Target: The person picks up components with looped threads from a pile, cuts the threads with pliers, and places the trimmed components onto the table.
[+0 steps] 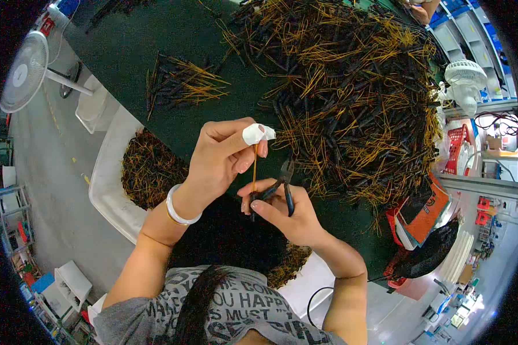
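Observation:
My left hand [227, 152], with white tape wrapped on its fingertips, pinches the upper end of a thin yellow wire [255, 167]. The wire runs straight down to my right hand [290, 215], whose thumb and finger close on its dark lower end [253, 214]. That same hand also holds a pair of cutting pliers [287, 171], jaws pointing up and dark handles tucked in the palm. Beyond my hands lies a large heap of black pieces with yellow wires [351, 103]. A smaller bundle of them [187, 83] rests to the left of the heap.
Under the heap is a dark green tabletop [126, 75]. A white bin [110, 172] at the table's left edge holds more wired pieces. White fans stand at far left [22, 75] and right [466, 80]. An orange packet [423, 215] lies near the right edge. Another person's hand [425, 10] shows at top right.

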